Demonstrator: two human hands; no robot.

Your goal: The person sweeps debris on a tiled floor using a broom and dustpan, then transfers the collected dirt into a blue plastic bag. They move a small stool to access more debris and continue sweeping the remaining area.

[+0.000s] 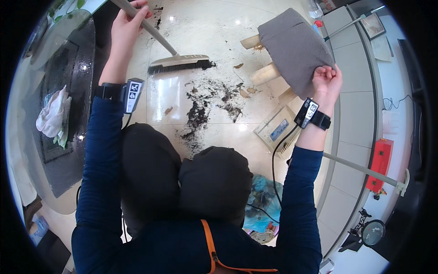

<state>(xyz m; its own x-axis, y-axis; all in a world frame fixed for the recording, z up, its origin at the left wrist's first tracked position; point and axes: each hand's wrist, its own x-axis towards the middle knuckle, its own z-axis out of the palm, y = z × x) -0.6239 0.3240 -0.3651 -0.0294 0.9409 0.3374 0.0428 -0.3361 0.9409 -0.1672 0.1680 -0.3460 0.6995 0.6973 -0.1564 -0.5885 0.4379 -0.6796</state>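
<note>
At the upper left, my left hand (137, 17) grips the pale handle of a broom (179, 61), whose dark bristles rest on the tiled floor. My right hand (326, 77) pinches the edge of a grey fabric-covered stool (296, 48), which is tipped so that its wooden legs point left. Dark soil (198, 113) lies scattered between the broom head and my knees, with dry leaves (243, 93) among it. Below the stool, a beige dustpan (273, 126) lies on the floor; its long handle appears to run right, behind my right forearm.
A dark glass-topped table (65, 164) with a crumpled cloth (51, 114) stands left. Blue plastic bag (261, 202) sits beside my right knee. Along the right runs a white cabinet (356, 120) bearing a red box (380, 164) and a round mirror (373, 233). Cables hang from both wrist devices.
</note>
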